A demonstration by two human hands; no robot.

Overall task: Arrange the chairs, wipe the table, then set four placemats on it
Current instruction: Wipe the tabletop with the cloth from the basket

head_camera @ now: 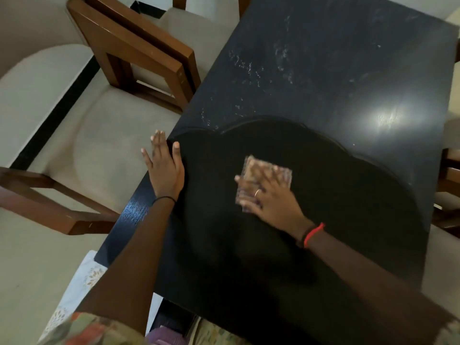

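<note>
A dark, glossy table (336, 78) fills the middle and right of the head view, with pale smears across its far half. My right hand (270, 195) lies flat, fingers spread, pressing a small folded brownish cloth (267, 174) onto the tabletop. My left hand (165, 165) rests open on the table's left edge, fingers straight and thumb on top. A wooden chair with a cream seat (104, 150) stands close against the table's left side. A second chair (199, 31) stands beyond it.
Wooden parts of another chair (450, 175) show at the table's right edge. A white lace-patterned fabric (79, 282) lies low at the near left corner. A bright light glare (388, 118) reflects off the tabletop. The floor is pale.
</note>
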